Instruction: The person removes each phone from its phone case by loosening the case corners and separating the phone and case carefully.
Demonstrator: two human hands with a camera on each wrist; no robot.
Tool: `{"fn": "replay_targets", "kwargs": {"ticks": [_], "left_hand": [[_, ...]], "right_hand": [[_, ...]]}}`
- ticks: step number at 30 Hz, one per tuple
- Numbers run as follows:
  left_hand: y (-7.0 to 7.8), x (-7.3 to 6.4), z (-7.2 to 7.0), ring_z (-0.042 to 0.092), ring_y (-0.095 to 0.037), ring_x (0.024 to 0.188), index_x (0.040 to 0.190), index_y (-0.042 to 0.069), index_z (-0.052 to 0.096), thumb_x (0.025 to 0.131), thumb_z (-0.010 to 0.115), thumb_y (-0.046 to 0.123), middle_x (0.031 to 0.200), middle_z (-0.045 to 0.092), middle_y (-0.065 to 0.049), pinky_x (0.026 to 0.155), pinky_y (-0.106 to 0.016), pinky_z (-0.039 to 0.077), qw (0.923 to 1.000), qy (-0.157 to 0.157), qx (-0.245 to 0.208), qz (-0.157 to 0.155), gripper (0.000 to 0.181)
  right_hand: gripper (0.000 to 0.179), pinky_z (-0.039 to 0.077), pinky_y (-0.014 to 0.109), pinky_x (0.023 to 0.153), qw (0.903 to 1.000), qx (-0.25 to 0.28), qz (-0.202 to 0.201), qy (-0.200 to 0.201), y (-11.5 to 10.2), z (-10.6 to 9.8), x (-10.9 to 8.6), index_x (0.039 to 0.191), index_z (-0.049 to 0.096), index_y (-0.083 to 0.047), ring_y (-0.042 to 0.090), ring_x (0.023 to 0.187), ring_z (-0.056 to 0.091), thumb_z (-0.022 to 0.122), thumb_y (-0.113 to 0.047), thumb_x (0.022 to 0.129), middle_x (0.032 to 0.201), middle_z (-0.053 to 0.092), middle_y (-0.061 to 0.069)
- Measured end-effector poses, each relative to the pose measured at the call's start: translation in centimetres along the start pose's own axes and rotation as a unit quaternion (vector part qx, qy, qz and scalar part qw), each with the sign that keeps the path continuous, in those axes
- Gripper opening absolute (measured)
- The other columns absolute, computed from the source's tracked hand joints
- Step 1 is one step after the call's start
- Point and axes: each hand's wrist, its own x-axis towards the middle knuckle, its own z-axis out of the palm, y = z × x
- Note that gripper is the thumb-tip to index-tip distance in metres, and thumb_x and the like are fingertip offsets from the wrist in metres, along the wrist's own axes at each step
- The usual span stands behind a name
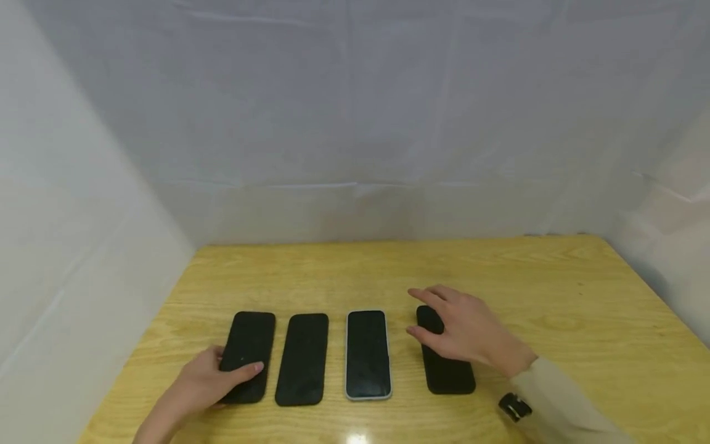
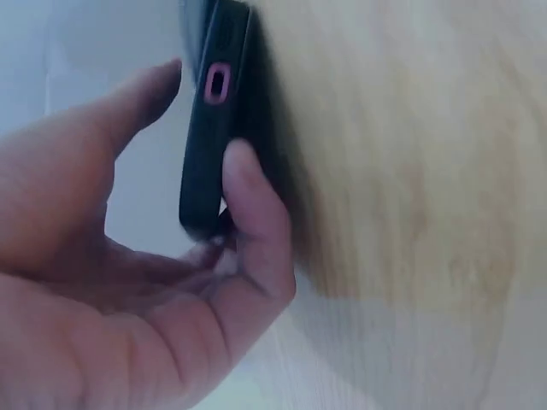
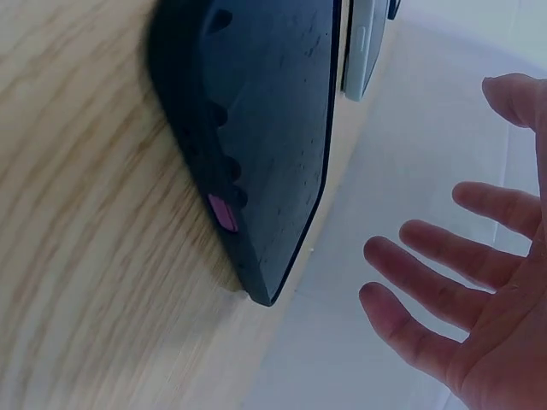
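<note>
Head view: right grip [image 1: 463, 324] released; left grip [image 1: 204, 379] grasping one flat, black-cased rectangular phone [image 1: 251, 343], which I judge stiff, light, slick-faced, fragile; hold by long edges.

Sheeted-off work area, bldg type unclear: pale, creased sheeting [image 1: 355, 123] surrounds 3 sides of wood-grain tbl [image 1: 360, 271].

a plain beige sleeve [image 1: 568, 404] reaches the wrist of the right hand [image 1: 468, 324], toward the table's [image 1: 627, 314] right edge; a small black fitting [image 1: 514, 407] with a pale, shiny part shows just by the cuff. the left hand [image 1: 202, 379] is bare.
</note>
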Motion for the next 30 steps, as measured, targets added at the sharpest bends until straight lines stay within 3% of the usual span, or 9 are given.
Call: {"fn": "replay_targets", "kwargs": {"ticks": [2,5,11,15,20,23,26,30], "left_hand": [[-0.2,0.0,-0.4,0.066,-0.042,0.110,0.146,-0.021,0.031,0.086,0.074,0.063,0.136,0.051,-0.042,0.075,-0.040,0.064,0.9983,-0.027,-0.050,-0.010,0.111],[-0.5,0.0,-1.0,0.059,-0.048,0.122,0.148,-0.021,0.025,0.092,0.073,0.053,0.143,0.041,-0.046,0.078,-0.041,0.064,0.9943,-0.056,-0.090,-0.013,0.105],[-0.8,-0.2,-1.6,0.071,-0.025,0.100,0.149,-0.019,0.024,0.095,0.074,0.025,0.127,0.059,-0.033,0.082,-0.043,0.064,0.9857,-0.083,-0.146,-0.006,0.086],[-0.9,-0.3,-2.0,0.071,-0.026,0.102,0.150,-0.019,0.019,0.096,0.071,0.014,0.130,0.057,-0.035,0.085,-0.046,0.063,0.9810,-0.103,-0.164,0.003,0.082],[-1.2,-0.3,-2.2,0.072,-0.027,0.102,0.150,-0.020,0.014,0.097,0.067,0.003,0.124,0.063,-0.031,0.085,-0.046,0.063,0.9697,-0.133,-0.203,0.031,0.079],[-1.3,-0.2,-2.1,0.072,-0.028,0.102,0.150,-0.020,0.012,0.097,0.066,-0.001,0.128,0.060,-0.035,0.085,-0.046,0.063,0.9644,-0.137,-0.224,0.034,0.078],[-1.3,0.0,-2.0,0.072,-0.030,0.106,0.152,-0.020,0.015,0.097,0.065,0.000,0.138,0.049,-0.043,0.086,-0.046,0.063,0.9650,-0.125,-0.229,0.025,0.077],[-1.6,0.0,-1.7,0.070,-0.030,0.110,0.151,-0.022,0.016,0.097,0.065,0.000,0.145,0.039,-0.046,0.088,-0.046,0.063,0.9672,-0.104,-0.228,0.040,0.076]], "right_hand": [[0.062,0.061,0.046,0.084,1.0000,0.001,-0.004,-0.001,-0.1,0.1,0.3,0.144,0.060,-0.020,0.026,0.107,0.071,0.064,-0.057,0.094,0.127,0.069,0.006],[0.062,0.060,0.048,0.088,1.0000,0.004,-0.003,-0.009,-0.4,0.2,0.5,0.144,0.059,-0.020,0.028,0.112,0.069,0.063,-0.057,0.095,0.129,0.068,0.007],[0.063,0.059,0.051,0.090,0.9994,0.015,0.000,-0.030,-1.2,0.4,1.2,0.146,0.057,-0.022,0.030,0.117,0.067,0.059,-0.061,0.096,0.133,0.067,0.007],[0.063,0.059,0.049,0.091,0.9995,0.021,-0.014,-0.019,-1.7,0.6,1.8,0.145,0.058,-0.021,0.028,0.115,0.068,0.060,-0.060,0.095,0.131,0.068,0.008],[0.064,0.059,0.047,0.094,0.9989,0.030,-0.027,-0.025,-2.3,0.7,2.4,0.146,0.057,-0.022,0.026,0.116,0.068,0.061,-0.060,0.095,0.132,0.068,0.006],[0.064,0.059,0.046,0.094,0.9985,0.031,-0.030,-0.035,-2.6,0.7,2.6,0.147,0.056,-0.022,0.026,0.117,0.068,0.061,-0.060,0.095,0.133,0.067,0.006],[0.064,0.059,0.046,0.093,0.9982,0.031,-0.035,-0.038,-3.0,0.8,2.8,0.147,0.056,-0.022,0.026,0.115,0.068,0.060,-0.060,0.096,0.132,0.068,0.007],[0.063,0.060,0.045,0.091,0.9977,0.037,-0.044,-0.037,-3.5,0.7,3.1,0.147,0.056,-0.021,0.025,0.113,0.069,0.058,-0.060,0.097,0.132,0.068,0.007]]}}
